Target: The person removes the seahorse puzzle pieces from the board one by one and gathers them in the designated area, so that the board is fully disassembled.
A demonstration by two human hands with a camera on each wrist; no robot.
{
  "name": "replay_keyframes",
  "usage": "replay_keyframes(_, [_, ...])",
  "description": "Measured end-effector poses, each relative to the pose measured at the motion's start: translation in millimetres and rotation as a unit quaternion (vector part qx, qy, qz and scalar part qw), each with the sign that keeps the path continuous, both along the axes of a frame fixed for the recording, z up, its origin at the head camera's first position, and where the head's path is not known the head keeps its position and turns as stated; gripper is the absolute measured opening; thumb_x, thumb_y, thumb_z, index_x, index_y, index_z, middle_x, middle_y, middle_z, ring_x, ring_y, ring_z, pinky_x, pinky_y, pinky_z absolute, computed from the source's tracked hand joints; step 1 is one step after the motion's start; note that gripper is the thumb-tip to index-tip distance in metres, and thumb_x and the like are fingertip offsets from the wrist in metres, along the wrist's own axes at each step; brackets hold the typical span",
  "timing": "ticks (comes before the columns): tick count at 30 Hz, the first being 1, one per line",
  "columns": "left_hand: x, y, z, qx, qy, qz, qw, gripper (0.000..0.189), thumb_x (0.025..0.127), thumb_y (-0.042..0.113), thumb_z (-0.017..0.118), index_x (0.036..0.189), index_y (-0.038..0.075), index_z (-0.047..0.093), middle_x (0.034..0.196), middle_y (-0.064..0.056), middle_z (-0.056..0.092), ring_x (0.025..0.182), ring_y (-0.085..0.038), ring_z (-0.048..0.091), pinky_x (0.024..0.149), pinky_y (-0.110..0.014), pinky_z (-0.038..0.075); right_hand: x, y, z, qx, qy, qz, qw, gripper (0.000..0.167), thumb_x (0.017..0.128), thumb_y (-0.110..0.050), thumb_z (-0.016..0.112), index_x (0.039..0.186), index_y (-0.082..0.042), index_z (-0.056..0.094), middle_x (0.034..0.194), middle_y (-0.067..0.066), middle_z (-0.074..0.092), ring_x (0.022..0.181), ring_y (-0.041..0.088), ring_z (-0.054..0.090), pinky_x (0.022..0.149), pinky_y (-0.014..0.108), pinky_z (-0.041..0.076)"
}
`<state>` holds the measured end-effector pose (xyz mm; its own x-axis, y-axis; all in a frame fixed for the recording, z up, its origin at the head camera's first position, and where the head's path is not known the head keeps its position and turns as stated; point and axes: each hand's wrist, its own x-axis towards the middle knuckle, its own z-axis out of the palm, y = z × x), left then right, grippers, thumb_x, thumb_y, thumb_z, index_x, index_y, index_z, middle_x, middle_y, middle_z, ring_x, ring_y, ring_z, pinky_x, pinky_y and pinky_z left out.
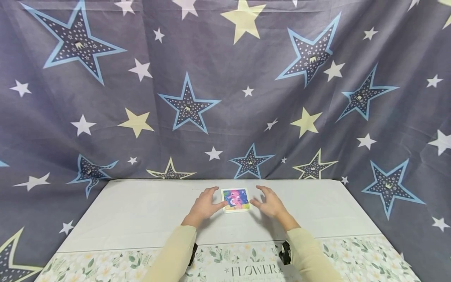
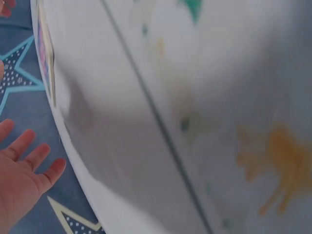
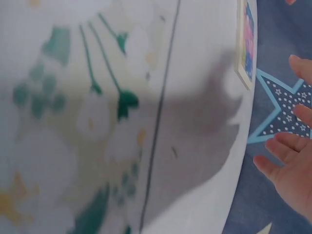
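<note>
A small square picture board (image 1: 235, 199) with a pale border lies flat on the white table, showing a pink seahorse on blue. On its left is my left hand (image 1: 203, 205), fingers spread and thumb overlapping the board's left edge in the head view. My right hand (image 1: 270, 203) hovers on the other side, thumb tip close by the right edge. Neither hand grips anything. Seen edge-on, the board (image 2: 47, 56) shows in the left wrist view, above the loosely spread left fingers. The right wrist view has its thin side (image 3: 242, 46) beside the relaxed right fingers.
The white tabletop (image 1: 141, 215) reaches back to a grey curtain (image 1: 225, 58) printed with stars. Along the near edge runs a flowered cloth strip (image 1: 253, 252) lettered "FLOWER". Black bands (image 1: 285, 252) sit at both wrists, under pale sleeves.
</note>
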<state>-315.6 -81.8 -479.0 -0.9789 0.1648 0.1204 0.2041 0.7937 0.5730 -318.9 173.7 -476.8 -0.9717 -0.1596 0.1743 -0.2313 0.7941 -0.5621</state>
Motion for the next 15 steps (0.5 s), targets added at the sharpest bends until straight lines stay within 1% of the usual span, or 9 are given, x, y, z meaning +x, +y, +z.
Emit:
replay_keyframes(5, [-0.1,7.0,-7.5,-0.005,0.012,-0.015,0.9998,0.068,0.083,0.044,0.067,0.135,0.008,0.045,0.130,-0.018,0.052,0.120,-0.038,0.049,0.098,-0.056,0.039,0.3,-9.2,-7.0,-0.013,-0.008,0.009,0.9998,0.063,0.083,-0.032,0.068,0.136,-0.005,0.046,0.138,0.021,0.046,0.129,0.039,0.041,0.108,0.053,0.031])
replay_keyframes(10, [-3.5,9.2,-14.5,-0.029,0.022,-0.015,0.9992,0.066,0.083,0.046,0.066,0.133,0.008,0.047,0.129,-0.017,0.053,0.120,-0.036,0.049,0.098,-0.055,0.039,-2.8,-17.4,-14.4,-0.005,-0.020,0.009,0.9997,0.063,0.082,-0.033,0.068,0.136,-0.007,0.046,0.138,0.020,0.046,0.128,0.038,0.042,0.107,0.051,0.033])
replay_keyframes(15, [-5.0,10.3,-18.5,-0.054,0.019,-0.018,0.9982,0.065,0.083,0.047,0.065,0.133,0.009,0.048,0.129,-0.016,0.054,0.120,-0.035,0.049,0.099,-0.054,0.039,-5.8,-22.4,-18.9,-0.005,-0.023,0.006,0.9997,0.063,0.081,-0.033,0.070,0.134,-0.007,0.048,0.137,0.019,0.048,0.128,0.037,0.043,0.107,0.051,0.033])
